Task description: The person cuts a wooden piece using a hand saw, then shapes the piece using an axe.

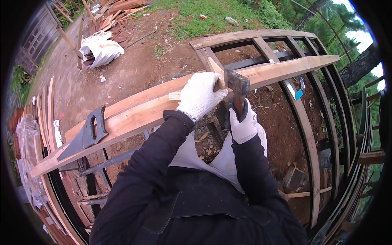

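Note:
My left hand (201, 94), in a white knit glove, is closed over the long squared timber (136, 119). A short pale piece of wood (174, 96) sticks out from under its wrist side, and a pointed piece of wood (215, 66) shows beyond its fingers. Just to the right, my right hand (243, 122), in a white glove with dark fingers, grips a hammer by its brown handle. The hammer's dark metal head (237, 83) stands beside my left fingers, over the timber. A handsaw (87, 130) with a dark handle lies on the timber to the left.
The timber rests across a frame of wooden beams (304, 134). A white sack (100, 50) stands on the dirt at the far left, near a heap of scrap wood (118, 18). Plastic-wrapped boards (30, 155) lie at the left edge. Trees (361, 67) stand at the right.

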{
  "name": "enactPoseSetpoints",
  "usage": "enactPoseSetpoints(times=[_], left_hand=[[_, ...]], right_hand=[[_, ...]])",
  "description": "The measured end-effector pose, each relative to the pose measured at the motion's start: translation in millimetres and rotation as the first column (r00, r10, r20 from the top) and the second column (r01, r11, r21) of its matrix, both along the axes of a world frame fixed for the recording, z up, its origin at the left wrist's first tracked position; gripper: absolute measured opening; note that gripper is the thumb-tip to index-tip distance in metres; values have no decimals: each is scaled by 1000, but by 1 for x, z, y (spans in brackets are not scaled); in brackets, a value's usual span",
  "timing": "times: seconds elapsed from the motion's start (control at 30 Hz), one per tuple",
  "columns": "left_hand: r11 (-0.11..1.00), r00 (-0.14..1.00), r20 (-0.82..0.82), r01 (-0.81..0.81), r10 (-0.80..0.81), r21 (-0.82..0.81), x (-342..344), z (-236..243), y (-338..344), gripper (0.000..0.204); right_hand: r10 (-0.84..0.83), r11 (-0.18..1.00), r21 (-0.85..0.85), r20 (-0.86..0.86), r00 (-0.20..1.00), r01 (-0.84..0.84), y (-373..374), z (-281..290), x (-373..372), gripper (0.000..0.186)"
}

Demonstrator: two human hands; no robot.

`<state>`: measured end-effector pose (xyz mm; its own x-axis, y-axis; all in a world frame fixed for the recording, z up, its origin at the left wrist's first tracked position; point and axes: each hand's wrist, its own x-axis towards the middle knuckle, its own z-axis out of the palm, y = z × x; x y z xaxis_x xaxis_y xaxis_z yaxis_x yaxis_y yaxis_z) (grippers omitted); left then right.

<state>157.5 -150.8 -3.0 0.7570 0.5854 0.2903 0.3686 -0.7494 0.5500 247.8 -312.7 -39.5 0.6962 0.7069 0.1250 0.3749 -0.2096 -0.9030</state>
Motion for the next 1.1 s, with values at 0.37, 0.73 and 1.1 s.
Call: enactPoseSetpoints(times=[0.37,0.73,1.1], left_hand=[[999,999,42,30,-31,36,-2,6,0,38],[994,984,178,-10,-10,109,0,-2,-2,38],[996,992,126,11,-22,84,-2,4,-2,37]], right_hand=[[-24,994,112,77,997,15,-3,22,-11,30],[36,884,459,-253,967,87,-7,29,-20,24],[51,911,409,-212,976,42,-14,18,-17,27]])
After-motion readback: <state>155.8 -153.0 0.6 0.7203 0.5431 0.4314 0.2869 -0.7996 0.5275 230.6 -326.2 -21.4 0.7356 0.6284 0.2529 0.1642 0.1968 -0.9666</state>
